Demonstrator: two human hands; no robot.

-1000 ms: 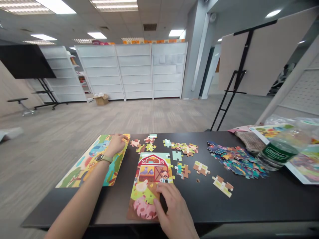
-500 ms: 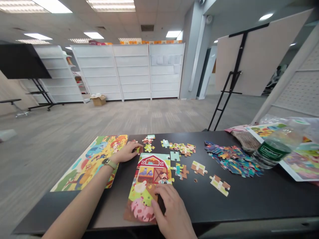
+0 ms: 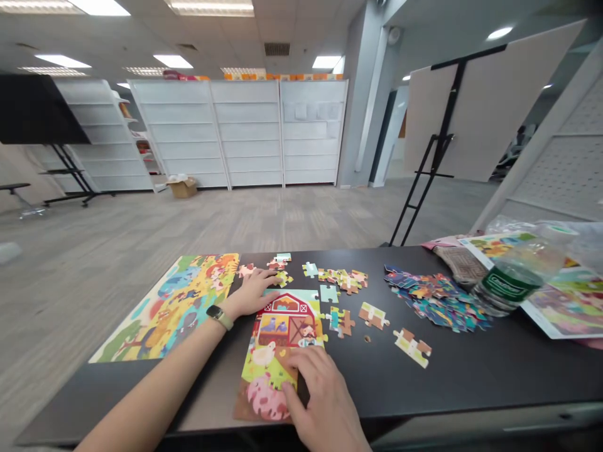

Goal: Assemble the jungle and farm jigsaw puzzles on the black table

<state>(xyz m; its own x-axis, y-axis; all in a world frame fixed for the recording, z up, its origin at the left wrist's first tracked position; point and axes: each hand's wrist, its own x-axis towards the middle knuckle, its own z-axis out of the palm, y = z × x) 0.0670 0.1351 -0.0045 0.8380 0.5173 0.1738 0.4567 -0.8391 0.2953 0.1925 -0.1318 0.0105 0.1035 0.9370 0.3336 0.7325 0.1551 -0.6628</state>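
A partly assembled farm jigsaw puzzle, with a red barn, a hen and a pink pig, lies on the dark table in front of me. My left hand is at its upper left corner, palm down with fingers stretched out and the thumb apart, near a yellow-green puzzle piece. What lies under these fingers is hidden. My right hand rests at the puzzle's lower right edge, thumb and forefinger spread on its surface. Joined pieces with teal and brown parts lie just right of the puzzle.
A farm picture sheet lies at left. Loose pieces are behind the puzzle; brown-and-cream pieces lie to its right. Farther right are a heap of blue puzzle pieces, a plastic bottle and printed sheets.
My left hand has shifted slightly right and turned, its thumb now over the puzzle's upper left corner. A brown piece near its fingertips is now hidden. My right hand is almost still.
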